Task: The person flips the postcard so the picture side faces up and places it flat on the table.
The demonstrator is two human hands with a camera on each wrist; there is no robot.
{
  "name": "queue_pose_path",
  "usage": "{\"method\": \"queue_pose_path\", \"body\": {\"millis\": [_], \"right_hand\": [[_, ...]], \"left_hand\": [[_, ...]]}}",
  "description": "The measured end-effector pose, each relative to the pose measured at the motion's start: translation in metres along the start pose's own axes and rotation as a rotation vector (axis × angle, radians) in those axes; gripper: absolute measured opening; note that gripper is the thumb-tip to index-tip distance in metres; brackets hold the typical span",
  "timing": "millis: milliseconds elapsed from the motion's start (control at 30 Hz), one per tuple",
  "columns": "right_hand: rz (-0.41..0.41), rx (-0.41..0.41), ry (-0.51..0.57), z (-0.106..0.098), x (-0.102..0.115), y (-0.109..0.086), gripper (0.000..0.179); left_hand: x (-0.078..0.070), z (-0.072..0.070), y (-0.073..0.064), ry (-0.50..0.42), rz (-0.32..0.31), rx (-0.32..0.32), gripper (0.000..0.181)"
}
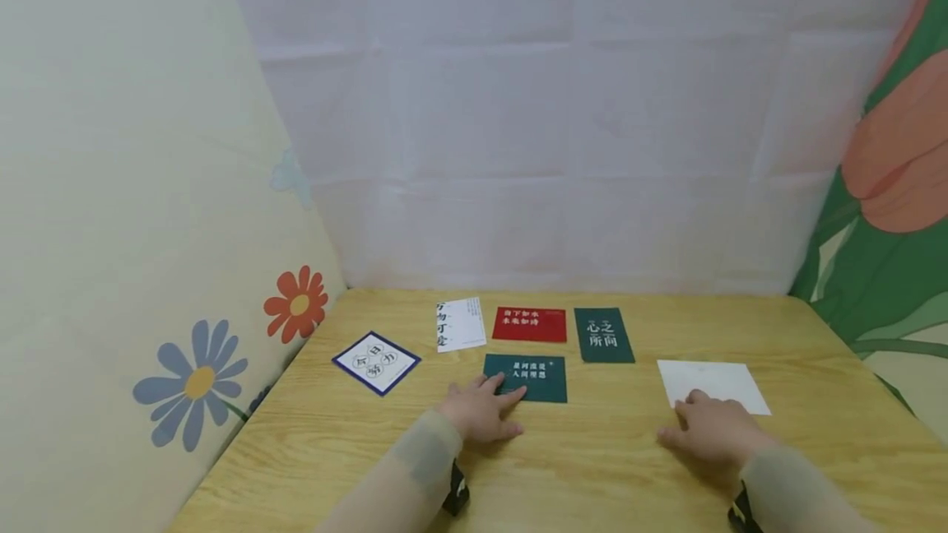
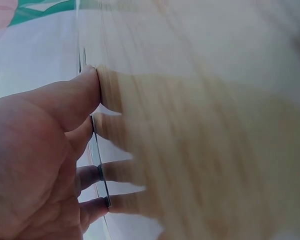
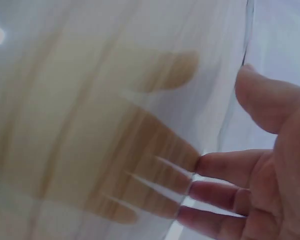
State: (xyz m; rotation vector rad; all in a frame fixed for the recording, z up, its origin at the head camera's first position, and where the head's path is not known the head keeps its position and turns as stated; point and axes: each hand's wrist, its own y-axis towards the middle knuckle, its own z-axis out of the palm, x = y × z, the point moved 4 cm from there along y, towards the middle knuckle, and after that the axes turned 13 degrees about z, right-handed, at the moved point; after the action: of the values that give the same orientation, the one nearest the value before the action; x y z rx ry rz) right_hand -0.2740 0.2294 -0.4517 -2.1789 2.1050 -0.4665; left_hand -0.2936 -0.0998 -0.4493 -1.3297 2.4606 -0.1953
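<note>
My left hand (image 1: pixel 483 414) has its fingers spread, with the fingertips resting on the left part of a dark green card (image 1: pixel 548 389) with white lettering. Farther right, my right hand (image 1: pixel 711 428) touches the near left edge of a blank white card (image 1: pixel 722 381). From the left wrist view, the left hand (image 2: pixel 35 145) is seen side-on, fingertips down on the glossy tabletop and the card's thin edge. The right wrist view shows the right hand (image 3: pixel 270 165) with extended fingers, three fingertips meeting the reflective surface and the thumb apart from them.
Behind the hands lie a red card (image 1: pixel 529 336), an upright dark green card (image 1: pixel 606 352), and a white card (image 1: pixel 465 336) with black lettering. A blue-bordered card (image 1: pixel 392 368) lies turned at the left. The wooden table (image 1: pixel 585 475) meets a white backdrop (image 1: pixel 578 187).
</note>
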Motion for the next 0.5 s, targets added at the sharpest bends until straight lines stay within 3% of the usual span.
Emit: {"method": "queue_pose_path", "body": {"millis": [500], "right_hand": [[-0.072, 0.001, -0.065, 0.019, 0.063, -0.040, 0.071]], "left_hand": [[-0.002, -0.002, -0.002, -0.015, 0.032, -0.022, 0.062]]}}
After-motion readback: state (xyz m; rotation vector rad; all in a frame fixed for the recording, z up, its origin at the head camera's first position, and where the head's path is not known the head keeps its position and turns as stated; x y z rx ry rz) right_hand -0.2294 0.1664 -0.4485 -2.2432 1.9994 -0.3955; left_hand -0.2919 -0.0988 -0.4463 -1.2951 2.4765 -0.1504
